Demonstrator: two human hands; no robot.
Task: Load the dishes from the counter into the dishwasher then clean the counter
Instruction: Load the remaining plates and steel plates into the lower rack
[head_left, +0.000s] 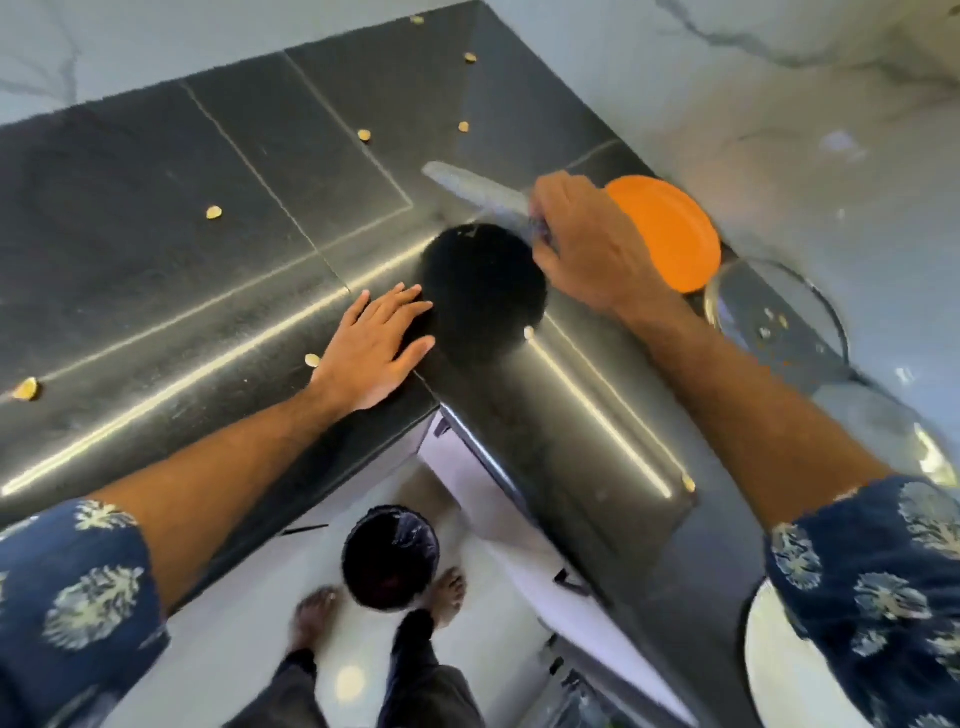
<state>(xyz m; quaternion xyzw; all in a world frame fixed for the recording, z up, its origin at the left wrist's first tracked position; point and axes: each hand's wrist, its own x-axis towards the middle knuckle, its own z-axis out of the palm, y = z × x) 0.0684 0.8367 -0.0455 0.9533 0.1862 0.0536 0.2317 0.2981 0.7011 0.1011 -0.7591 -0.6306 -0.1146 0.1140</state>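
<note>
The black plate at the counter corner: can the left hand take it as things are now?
Probably yes. The left hand lies flat with its fingertips already at the black plate's near edge, and nothing lies between them. The right hand grips a knife beyond it.

- Bright, even light; long white streaks of glare run across the glossy black counter (156, 249), meeting near its inner corner.
- Motion blur smears the right hand (587, 244) and the grey utensil (472, 189) it grips.
- Counter edges bow from wide-angle distortion; the floor below the counter is soft.
</note>
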